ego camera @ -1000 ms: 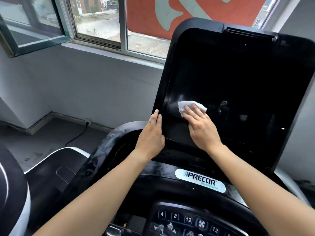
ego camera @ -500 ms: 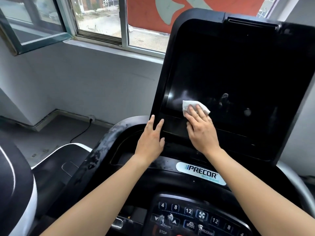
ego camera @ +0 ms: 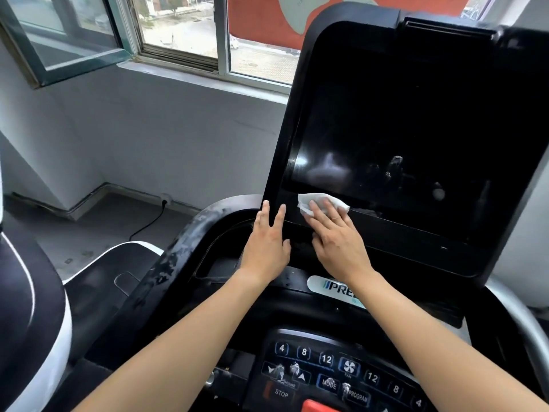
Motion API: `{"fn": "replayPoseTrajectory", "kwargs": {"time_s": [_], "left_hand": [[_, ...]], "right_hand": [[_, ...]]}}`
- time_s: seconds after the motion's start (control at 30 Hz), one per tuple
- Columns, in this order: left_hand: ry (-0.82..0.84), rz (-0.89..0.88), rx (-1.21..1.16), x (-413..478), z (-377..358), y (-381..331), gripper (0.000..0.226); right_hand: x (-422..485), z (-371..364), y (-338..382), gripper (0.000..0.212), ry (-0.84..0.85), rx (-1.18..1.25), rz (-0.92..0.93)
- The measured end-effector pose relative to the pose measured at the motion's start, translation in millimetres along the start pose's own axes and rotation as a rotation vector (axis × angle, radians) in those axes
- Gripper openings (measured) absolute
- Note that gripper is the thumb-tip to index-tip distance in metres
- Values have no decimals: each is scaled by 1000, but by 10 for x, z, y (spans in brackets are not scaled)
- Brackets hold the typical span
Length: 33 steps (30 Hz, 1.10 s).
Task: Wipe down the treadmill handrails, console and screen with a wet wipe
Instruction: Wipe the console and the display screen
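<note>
1. Hides most of wipe (ego camera: pixel 304 205) under fingers of right hand (ego camera: pixel 338 248).
2. Covers logo's (ego camera: pixel 329 285) end with right forearm (ego camera: pixel 416 328).
3. Cuts keypad (ego camera: pixel 326 370) and red button (ego camera: pixel 316 406) at bottom edge.
4. Crops screen frame (ego camera: pixel 520 84) at right edge.

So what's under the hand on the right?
A white wet wipe, pressed on the bottom edge of the screen by the right hand. Its ends peek out; the fingers cover its middle.

The screen (ego camera: pixel 401 123) lies bare above and right of the wet wipe (ego camera: pixel 306 203); its frame (ego camera: pixel 289 144) borders the left.
</note>
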<state>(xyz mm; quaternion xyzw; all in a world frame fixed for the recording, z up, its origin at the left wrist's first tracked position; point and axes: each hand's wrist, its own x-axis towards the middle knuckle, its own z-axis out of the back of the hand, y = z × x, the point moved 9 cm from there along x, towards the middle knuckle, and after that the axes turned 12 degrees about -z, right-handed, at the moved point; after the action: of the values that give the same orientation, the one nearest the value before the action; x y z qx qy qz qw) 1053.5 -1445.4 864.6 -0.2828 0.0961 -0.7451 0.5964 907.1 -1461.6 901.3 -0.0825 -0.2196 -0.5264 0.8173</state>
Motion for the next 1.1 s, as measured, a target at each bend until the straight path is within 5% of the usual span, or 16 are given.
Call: {"fn": "replayPoseTrajectory", "kwargs": {"time_s": [0.2,1.1], "left_hand": [[-4,12,-13,-7,-20,-1,84],[32,38,10,33,8,-67,83]], "right_hand": [[-87,-96,5,60,28,-61,145],[-35,-110,66,49,74,-87,89]]}}
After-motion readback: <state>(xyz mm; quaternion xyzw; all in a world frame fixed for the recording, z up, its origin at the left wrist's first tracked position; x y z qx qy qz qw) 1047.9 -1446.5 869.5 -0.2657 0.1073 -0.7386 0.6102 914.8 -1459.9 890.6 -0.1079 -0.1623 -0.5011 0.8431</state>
